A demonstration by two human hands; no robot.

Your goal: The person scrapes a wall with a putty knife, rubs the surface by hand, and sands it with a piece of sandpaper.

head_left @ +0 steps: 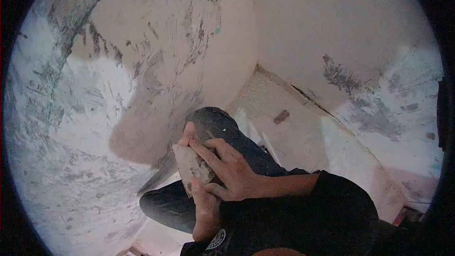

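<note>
A flat, pale piece with grey smears (193, 163) is held above my knees; its exact kind does not show. My left hand (207, 211) grips it from the lower side, with the thumb over its near edge. Fingertips also show at its far end. My right hand (233, 167) lies across its right side, fingers bent, one finger reaching to the far end. Part of the piece is hidden beneath my right hand.
My dark-clad knee (213, 118) is bent behind the hands. A wall (95, 128) with white and grey smears rises at the left. A small reddish-brown piece (281, 116) lies on the pale floor (303, 137), bordered by a dark-edged strip (303, 96).
</note>
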